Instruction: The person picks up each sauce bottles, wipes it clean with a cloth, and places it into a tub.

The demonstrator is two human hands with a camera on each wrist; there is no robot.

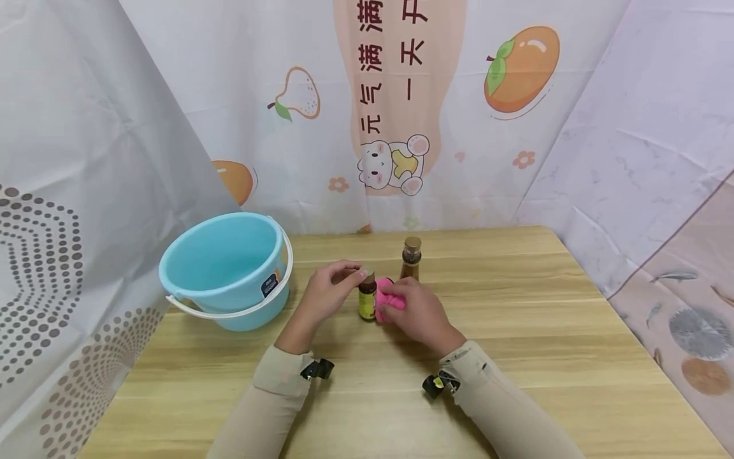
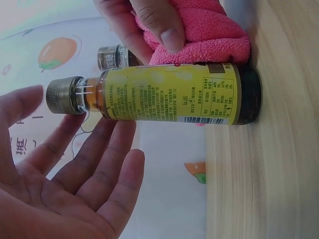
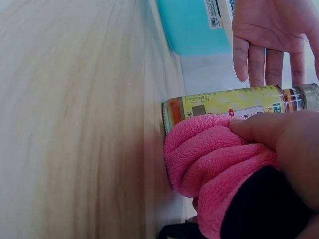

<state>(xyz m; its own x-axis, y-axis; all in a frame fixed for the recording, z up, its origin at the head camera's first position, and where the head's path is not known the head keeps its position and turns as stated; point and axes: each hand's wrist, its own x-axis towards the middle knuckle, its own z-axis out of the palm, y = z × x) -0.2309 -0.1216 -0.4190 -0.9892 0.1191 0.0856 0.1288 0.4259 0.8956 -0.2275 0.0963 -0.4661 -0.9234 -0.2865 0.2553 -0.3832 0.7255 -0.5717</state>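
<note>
A small bottle with a yellow label (image 2: 169,94) and a bronze-coloured screw cap stands upright on the table. My left hand (image 1: 331,288) is beside its neck and cap, fingers spread and loosely straight; the left wrist view shows the palm facing the bottle. A bunched pink towel (image 3: 214,149) is in my right hand (image 1: 421,312), gripped between thumb and fingers. The towel lies against the side of the labelled bottle. Behind the right hand rises a second, taller bottle (image 1: 411,255) with a similar cap, its lower part hidden by that hand.
A light blue bucket (image 1: 223,299) with a white handle stands at the left of the wooden table (image 1: 516,357). Behind the table's far edge hangs a white curtain (image 1: 321,146) printed with fruit and a cartoon animal. Patterned cloth covers both sides.
</note>
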